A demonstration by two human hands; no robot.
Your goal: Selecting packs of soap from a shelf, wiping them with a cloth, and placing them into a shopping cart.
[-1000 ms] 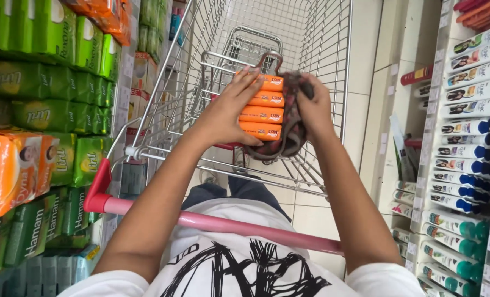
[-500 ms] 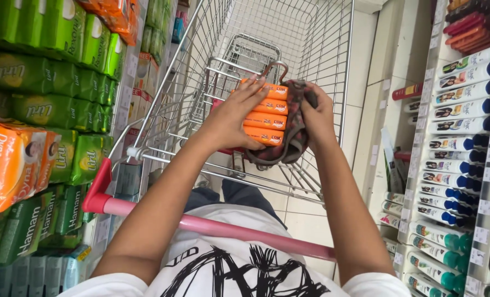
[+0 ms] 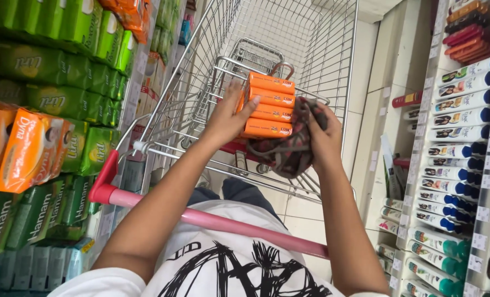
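Boxes point(image 3: 269, 105), orange, four in a flat stack, held over the child seat of a shopping cart point(image 3: 311, 38); left hand point(image 3: 227, 118) grasps the stack from its left side, thumb lying across the front of the upper boxes, fingers behind. Bag point(image 3: 289, 151), soft cloth, dark with a reddish check pattern and a brown loop handle showing above the top box, touching the right and lower side of the stack; right hand point(image 3: 324, 137) clenched on the bag's upper edge, fingers folded into the cloth. Whether the lowest box sits inside the bag's mouth or just against it cannot be told. Cart of silver wire, basket running away from the person, pink push bar point(image 3: 217, 223) with a red end cap crossing just in front of the person's white shirt with black scrawled print. Both forearms reach over the bar. Shelf on the left point(image 3: 41, 104): green packets in rows, orange packets beside and above them, darker green packs lower down. Shelf on the right point(image 3: 459, 143): white tubes with blue caps laid in rows, teal-capped tubes below, red and dark tubes at the top, small price tags along the edges. Floor point(image 3: 305, 212) of pale tiles visible under the cart.
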